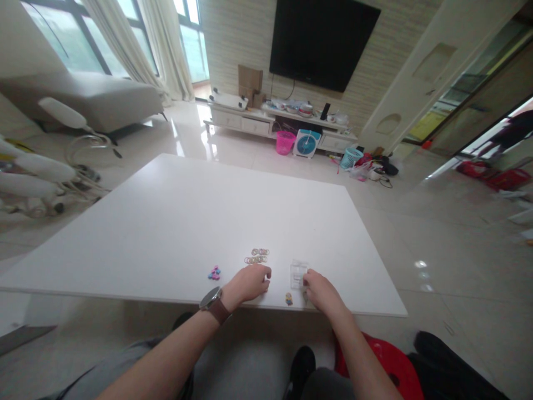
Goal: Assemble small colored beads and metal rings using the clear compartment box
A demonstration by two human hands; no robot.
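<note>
My left hand (252,281), with a watch (211,300) at its wrist, hovers over or rests on the table's near side; its fingers are curled, with a gap between thumb and forefinger and nothing visible in it. Just beyond it lie two rows of small rings (256,259). To its left sits a little cluster of pink and blue pieces (214,273). My right hand (321,289) has its fingers closed at the right edge of a clear plastic box (296,274). Between my hands, near the table edge, lies a small yellow and blue figure (288,299).
The white table (200,205) reaches far ahead and to the left. A red stool (387,361) stands below on the right. Across the floor are a TV cabinet (241,123), a pink basket (285,143) and a blue fan (307,143).
</note>
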